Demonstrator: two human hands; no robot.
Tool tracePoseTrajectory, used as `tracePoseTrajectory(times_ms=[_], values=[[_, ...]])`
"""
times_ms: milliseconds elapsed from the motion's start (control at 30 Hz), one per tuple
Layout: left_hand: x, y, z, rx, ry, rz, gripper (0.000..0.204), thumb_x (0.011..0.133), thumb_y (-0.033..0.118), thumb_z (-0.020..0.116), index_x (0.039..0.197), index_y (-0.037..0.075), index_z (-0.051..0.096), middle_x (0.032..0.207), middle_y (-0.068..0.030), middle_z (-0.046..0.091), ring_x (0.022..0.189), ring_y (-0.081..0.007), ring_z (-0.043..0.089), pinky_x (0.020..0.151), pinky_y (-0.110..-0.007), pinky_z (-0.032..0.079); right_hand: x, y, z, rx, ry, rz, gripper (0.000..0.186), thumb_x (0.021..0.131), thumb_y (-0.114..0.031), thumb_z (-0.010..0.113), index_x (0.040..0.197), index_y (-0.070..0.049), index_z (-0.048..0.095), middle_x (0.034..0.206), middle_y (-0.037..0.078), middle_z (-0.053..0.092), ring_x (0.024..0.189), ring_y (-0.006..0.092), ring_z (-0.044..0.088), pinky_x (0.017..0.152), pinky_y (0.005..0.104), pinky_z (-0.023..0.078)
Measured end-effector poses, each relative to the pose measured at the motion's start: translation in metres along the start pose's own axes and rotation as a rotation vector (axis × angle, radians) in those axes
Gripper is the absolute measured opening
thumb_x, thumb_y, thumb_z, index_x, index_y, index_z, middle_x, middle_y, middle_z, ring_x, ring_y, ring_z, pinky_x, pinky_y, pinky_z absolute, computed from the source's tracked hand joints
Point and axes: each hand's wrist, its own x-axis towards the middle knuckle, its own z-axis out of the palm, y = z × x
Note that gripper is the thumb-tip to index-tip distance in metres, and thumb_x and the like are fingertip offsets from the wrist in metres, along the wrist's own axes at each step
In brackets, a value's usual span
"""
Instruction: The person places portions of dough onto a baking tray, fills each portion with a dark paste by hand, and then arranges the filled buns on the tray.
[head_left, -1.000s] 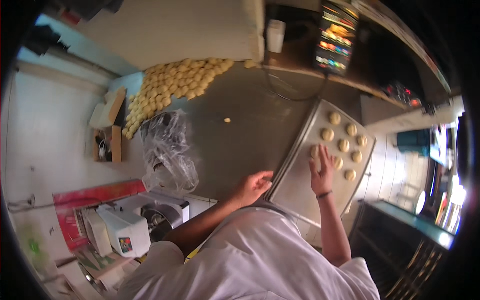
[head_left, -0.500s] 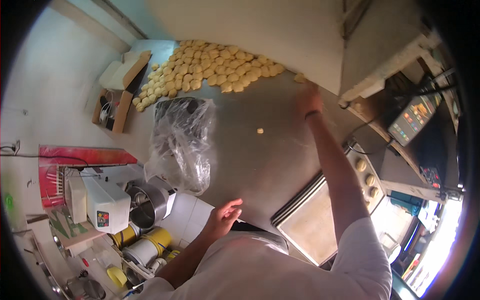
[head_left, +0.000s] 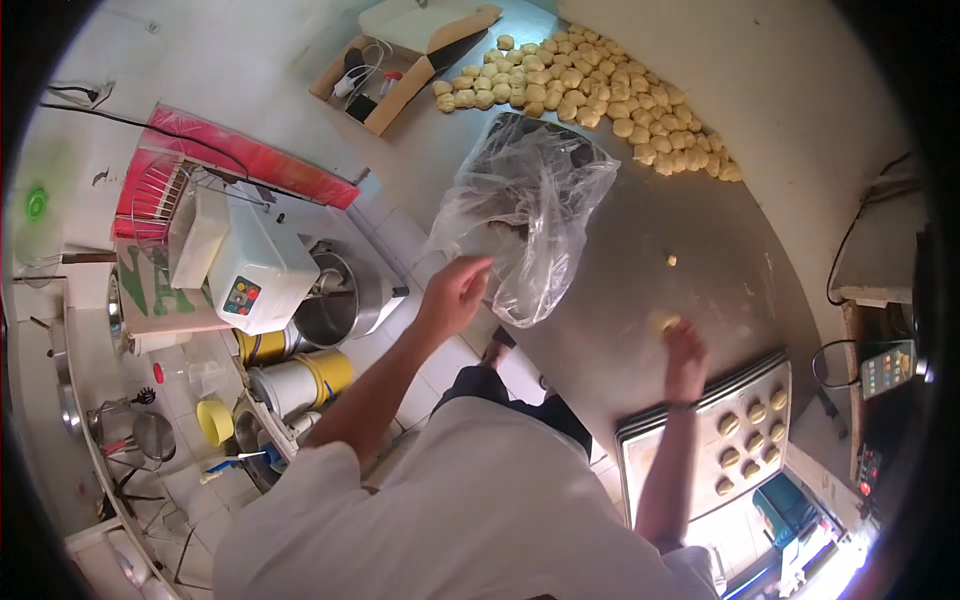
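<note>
My left hand [head_left: 455,298] is raised beside the near left edge of a clear plastic bag [head_left: 545,235], its fingers loosely bent and apart from the thumb. It overlaps the bag's edge in view; I cannot tell whether they touch. Over the steel table [head_left: 590,350], my right hand [head_left: 685,362] pinches a small yellowish dough piece [head_left: 665,322], both slightly blurred. Another small bit of dough [head_left: 672,260] lies alone beyond it. Several round dough balls [head_left: 590,80] crowd the table's far side. Flattened dough rounds [head_left: 750,435] sit in rows on a baking tray [head_left: 650,462] beside my right forearm.
Beyond the bag stands an open cardboard box [head_left: 400,95] with cables inside. To the left are a white mixer [head_left: 262,275] with its steel bowl [head_left: 335,305] and yellow buckets [head_left: 325,372]. At right, a lit screen [head_left: 888,368] hangs by a cable.
My view has swung to the left. My right hand has come back from the table's far right edge, now with a dough piece. My left hand has risen toward the bag.
</note>
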Motion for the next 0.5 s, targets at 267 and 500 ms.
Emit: tracePoseTrajectory(times_ms=[267, 500], values=[[0.077, -0.037, -0.002, 0.474, -0.058, 0.279, 0.041, 0.093, 0.008, 0.058, 0.134, 0.007, 0.057, 0.130, -0.0142, 0.062, 0.110, -0.0338, 0.064, 0.091, -0.041, 0.054, -0.137, -0.117, 0.070, 0.689, 0.010, 0.693, 0.021, 0.094, -0.007, 0.064, 0.110, 0.005, 0.068, 0.098, 0.007, 0.071, 0.089, 0.0119, 0.065, 0.082, 0.0265, 0.052], [0.077, -0.071, 0.023, 0.755, 0.082, 0.534, 0.050, 0.090, 0.011, 0.057, 0.140, 0.003, 0.051, 0.144, -0.0130, 0.052, 0.106, -0.0350, 0.065, 0.089, -0.042, 0.055, -0.114, -0.123, 0.057, 0.107, 0.092, 0.486, 0.022, 0.092, -0.009, 0.067, 0.112, 0.000, 0.069, 0.094, 0.008, 0.074, 0.085, 0.0118, 0.066, 0.078, 0.0279, 0.052]])
